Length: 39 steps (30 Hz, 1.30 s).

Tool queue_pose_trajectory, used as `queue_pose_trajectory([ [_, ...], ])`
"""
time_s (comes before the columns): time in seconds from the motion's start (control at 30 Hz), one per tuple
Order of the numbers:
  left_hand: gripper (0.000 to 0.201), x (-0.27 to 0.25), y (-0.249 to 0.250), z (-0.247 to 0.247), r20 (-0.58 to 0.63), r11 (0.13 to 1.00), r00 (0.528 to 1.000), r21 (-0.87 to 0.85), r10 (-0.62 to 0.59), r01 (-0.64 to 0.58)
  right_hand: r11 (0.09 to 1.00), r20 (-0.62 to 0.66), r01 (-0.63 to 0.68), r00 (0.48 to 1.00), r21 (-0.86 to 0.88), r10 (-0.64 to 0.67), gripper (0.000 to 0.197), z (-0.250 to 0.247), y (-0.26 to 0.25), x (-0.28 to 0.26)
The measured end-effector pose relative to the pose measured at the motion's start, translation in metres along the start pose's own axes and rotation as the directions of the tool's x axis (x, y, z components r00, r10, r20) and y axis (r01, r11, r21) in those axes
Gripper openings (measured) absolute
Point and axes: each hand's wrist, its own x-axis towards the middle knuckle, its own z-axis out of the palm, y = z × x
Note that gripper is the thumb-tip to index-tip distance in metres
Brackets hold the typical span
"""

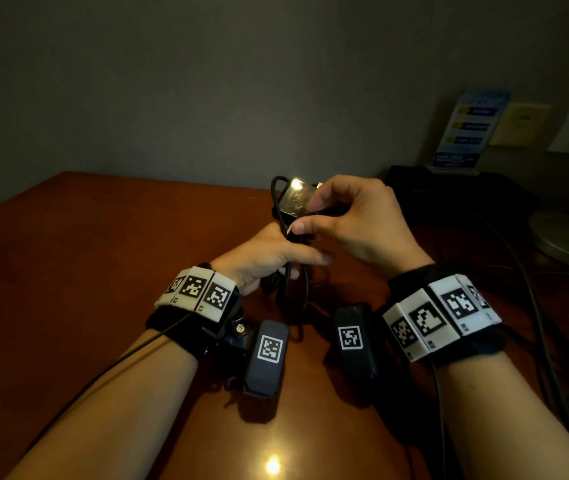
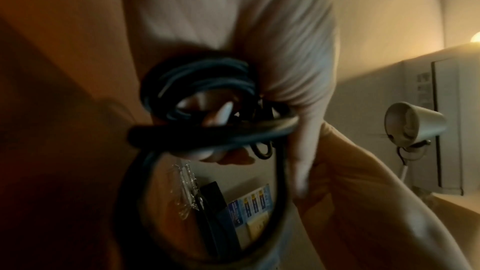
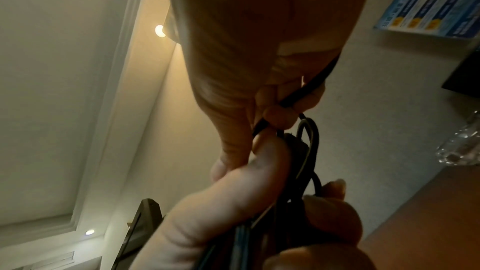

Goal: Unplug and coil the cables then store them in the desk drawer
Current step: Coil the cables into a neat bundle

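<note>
I am holding the coiled black cable (image 1: pixel 288 275) up above the bench (image 1: pixel 85 271), its loops bunched in my left hand (image 1: pixel 269 254), whose fingers (image 2: pixel 221 114) are curling tight around the bundle. My right hand (image 1: pixel 352 220) is pinching the loose strand just above that, thumb and fingertips (image 3: pixel 279 118) closing narrowly on the cord beside a crinkly clear wrapper (image 1: pixel 298 199) that is catching the light. The worry, as I judge it, is the bundle springing open: the loops are uneven and stiff, so if my left grip is loosening while I am tucking the tail, the coil could be spilling back onto the bench. The wrapper could also be slipping into the turns and getting trapped. Another dark cable (image 1: pixel 532 306) is trailing along the bench to my right, near enough that a swinging loop might be snagging it. I cannot see the drawer, so carrying the coil there means moving with both hands occupied.
</note>
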Motion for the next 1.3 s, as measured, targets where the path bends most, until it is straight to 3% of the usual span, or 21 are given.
queue_pose_trajectory([
  [0.17,0.012,0.003,-0.002,0.003,-0.064,0.994,0.994,0.052,-0.092,0.096,0.993,0.020,-0.010,1.000,-0.115,0.012,0.024,0.002,0.000,-0.002],
  [0.27,0.020,0.006,-0.004,0.001,-0.116,0.993,0.989,0.060,-0.090,0.097,0.991,0.064,-0.031,0.997,-0.133,0.040,0.019,0.003,0.001,-0.002],
  [0.37,0.013,0.004,-0.004,0.001,-0.170,0.995,0.981,0.001,-0.094,0.096,0.986,0.081,-0.034,0.996,-0.162,0.047,0.017,0.006,0.004,-0.002],
  [0.63,0.010,0.006,-0.006,-0.011,-0.388,0.989,0.911,-0.003,-0.139,0.150,0.958,0.021,-0.060,0.997,-0.281,0.069,0.010,-0.001,0.017,0.000],
  [0.8,0.008,0.006,-0.006,-0.021,-0.431,0.990,0.892,-0.045,-0.138,0.131,0.848,-0.089,-0.139,0.990,-0.512,0.109,0.016,-0.013,0.018,-0.002],
  [0.9,0.005,0.006,-0.006,-0.023,-0.423,0.989,0.894,-0.044,-0.147,0.141,0.824,-0.124,-0.163,0.986,-0.542,0.113,0.019,-0.018,0.020,-0.002],
  [1.0,0.003,0.007,-0.010,-0.022,-0.384,0.984,0.911,0.033,-0.149,0.175,0.856,-0.120,-0.135,0.989,-0.498,0.086,0.022,-0.017,0.023,0.001],
  [1.1,0.005,0.006,-0.013,-0.018,-0.264,0.967,0.952,0.155,-0.155,0.200,0.937,-0.189,-0.075,0.982,-0.342,0.009,0.018,-0.015,0.025,0.004],
  [1.3,0.009,0.002,-0.006,-0.006,-0.006,0.953,0.998,0.298,-0.060,0.059,0.963,-0.341,-0.181,0.934,-0.202,0.104,0.012,-0.017,0.025,0.002],
])
